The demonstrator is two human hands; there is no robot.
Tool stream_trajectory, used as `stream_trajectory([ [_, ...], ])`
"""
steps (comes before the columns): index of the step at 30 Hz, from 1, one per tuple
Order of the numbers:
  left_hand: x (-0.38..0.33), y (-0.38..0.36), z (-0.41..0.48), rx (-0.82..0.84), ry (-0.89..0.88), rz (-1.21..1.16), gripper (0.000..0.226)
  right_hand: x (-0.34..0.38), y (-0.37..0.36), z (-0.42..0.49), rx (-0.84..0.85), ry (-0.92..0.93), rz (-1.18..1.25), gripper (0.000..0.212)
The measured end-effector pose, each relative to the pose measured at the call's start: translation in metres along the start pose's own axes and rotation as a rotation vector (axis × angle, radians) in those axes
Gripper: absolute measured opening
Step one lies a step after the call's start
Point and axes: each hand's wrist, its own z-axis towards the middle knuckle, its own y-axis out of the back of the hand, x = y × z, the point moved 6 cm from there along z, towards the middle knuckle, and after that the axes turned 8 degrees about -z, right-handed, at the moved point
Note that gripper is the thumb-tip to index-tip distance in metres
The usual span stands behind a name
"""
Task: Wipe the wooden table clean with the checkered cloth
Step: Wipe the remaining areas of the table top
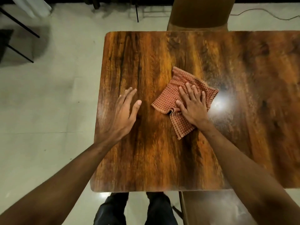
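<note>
A reddish-orange checkered cloth (168,95), loosely folded, lies near the middle of the glossy wooden table (146,159). My right hand (193,106) presses flat on the cloth's right half with fingers spread, covering part of it. My left hand (125,112) rests palm down on the bare wood near the table's left edge, a hand's width left of the cloth, fingers apart and holding nothing.
A brown chair (199,13) stands at the table's far side. Another brown seat (211,208) sits at the near right, below the table edge. Pale tiled floor (48,111) lies to the left, with dark thin-legged furniture (9,44) at the far left. My legs show below the near edge.
</note>
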Motion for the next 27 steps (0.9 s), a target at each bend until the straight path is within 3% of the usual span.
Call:
stream_trajectory([
  [3, 0.016, 0.009, -0.017, -0.012, 0.035, 0.041, 0.063, 0.051, 0.004, 0.0, -0.002, -0.07, 0.073, 0.068],
  [7, 0.036, 0.023, -0.037, -0.056, 0.049, 0.036, 0.063, 0.154, -0.007, -0.027, -0.042, 0.372, -0.03, 0.066],
  [11, 0.059, 0.046, -0.06, -0.105, 0.089, -0.011, 0.064, 0.17, 0.0, 0.005, -0.028, 0.196, -0.001, 0.062],
  [13, 0.071, 0.06, -0.076, -0.124, 0.105, -0.005, 0.062, 0.202, 0.002, 0.004, -0.009, 0.218, -0.001, 0.06],
  [19, 0.092, 0.093, -0.123, -0.157, 0.11, -0.06, 0.058, 0.317, -0.033, -0.137, -0.026, 0.574, -0.072, 0.061],
  [21, 0.1, 0.102, -0.137, -0.172, 0.105, -0.056, 0.057, 0.319, -0.042, -0.16, -0.034, 0.537, -0.068, 0.058],
  [24, 0.107, 0.111, -0.155, -0.185, 0.108, -0.045, 0.055, 0.322, -0.041, -0.176, -0.02, 0.316, -0.025, 0.058],
  [27, 0.104, 0.109, -0.173, -0.172, 0.106, -0.08, 0.054, 0.352, -0.052, -0.222, -0.034, 0.36, -0.014, 0.059],
])
